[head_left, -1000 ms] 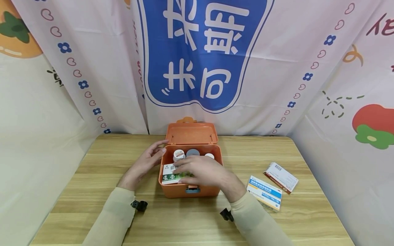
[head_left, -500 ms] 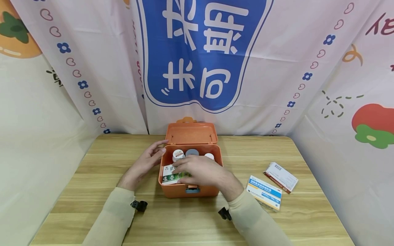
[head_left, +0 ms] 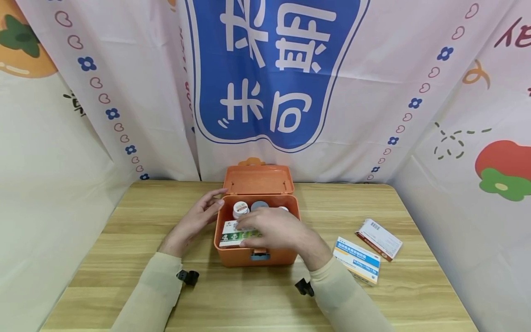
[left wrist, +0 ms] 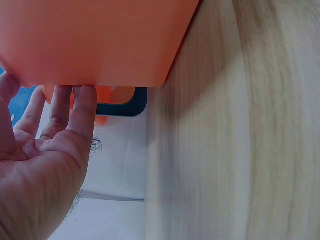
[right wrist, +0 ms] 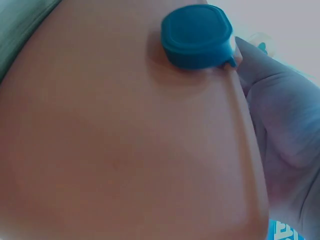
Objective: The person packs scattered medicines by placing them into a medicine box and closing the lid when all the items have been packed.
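Observation:
An orange storage box [head_left: 232,259] with its lid [head_left: 259,180] raised stands on the table. My right hand [head_left: 278,228] reaches over its front rim and grips a white and green medicine box [head_left: 232,234] lying inside; some fingertips are hidden. Behind it stand a white-capped bottle [head_left: 241,208], a grey-capped one [head_left: 260,205] and another white cap [head_left: 284,208], partly covered by the hand. My left hand [head_left: 201,219] rests at the rear left corner, fingers mostly straight. In the left wrist view its fingers [left wrist: 82,112] touch the orange wall. A blue latch [right wrist: 197,37] shows in the right wrist view.
To the right on the wooden table [head_left: 137,230] lie a blue and white medicine box [head_left: 356,260] and a white and brown one [head_left: 379,239]. Printed cloth [head_left: 157,92] hangs behind and along the sides.
The white and green medicine box has shifted slightly to the right and tilted under my right hand, which moved a little. My left hand keeps its place.

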### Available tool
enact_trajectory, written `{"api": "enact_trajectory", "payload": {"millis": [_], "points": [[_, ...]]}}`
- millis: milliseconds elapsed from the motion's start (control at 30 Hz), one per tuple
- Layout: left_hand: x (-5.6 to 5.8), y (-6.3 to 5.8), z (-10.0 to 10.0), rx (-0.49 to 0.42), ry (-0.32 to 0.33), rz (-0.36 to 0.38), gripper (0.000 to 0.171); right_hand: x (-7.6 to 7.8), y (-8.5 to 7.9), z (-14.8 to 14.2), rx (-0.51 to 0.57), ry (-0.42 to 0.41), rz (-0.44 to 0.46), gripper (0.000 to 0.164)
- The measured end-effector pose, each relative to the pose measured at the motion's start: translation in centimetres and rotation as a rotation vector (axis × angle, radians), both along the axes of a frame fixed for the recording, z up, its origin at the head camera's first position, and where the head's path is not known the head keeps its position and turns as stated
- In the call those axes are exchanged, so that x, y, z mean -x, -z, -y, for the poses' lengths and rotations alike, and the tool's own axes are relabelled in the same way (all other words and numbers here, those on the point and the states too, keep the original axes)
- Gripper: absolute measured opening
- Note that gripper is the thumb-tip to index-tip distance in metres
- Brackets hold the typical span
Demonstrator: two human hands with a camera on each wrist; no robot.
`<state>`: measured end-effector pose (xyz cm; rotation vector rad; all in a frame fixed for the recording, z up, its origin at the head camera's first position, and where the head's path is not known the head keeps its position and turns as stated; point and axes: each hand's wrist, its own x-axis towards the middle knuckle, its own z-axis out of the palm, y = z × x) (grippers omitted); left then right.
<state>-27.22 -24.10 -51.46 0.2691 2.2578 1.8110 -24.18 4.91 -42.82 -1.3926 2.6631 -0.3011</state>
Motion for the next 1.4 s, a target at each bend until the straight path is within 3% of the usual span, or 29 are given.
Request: {"api": "enact_trajectory", "payload": {"millis": [567,1400], "points": [[0.1,0.0,0.0,0.001,-0.001,0.005,0.062,0.8,0.5,-1.1,0.062,-0.042,0.287,0.034],[0.0,0.1,0.1,-0.003,-0.002,-0.002,0.061,1.0,1.9,0.3,-0.022,-0.047,0.290,0.032]]}}
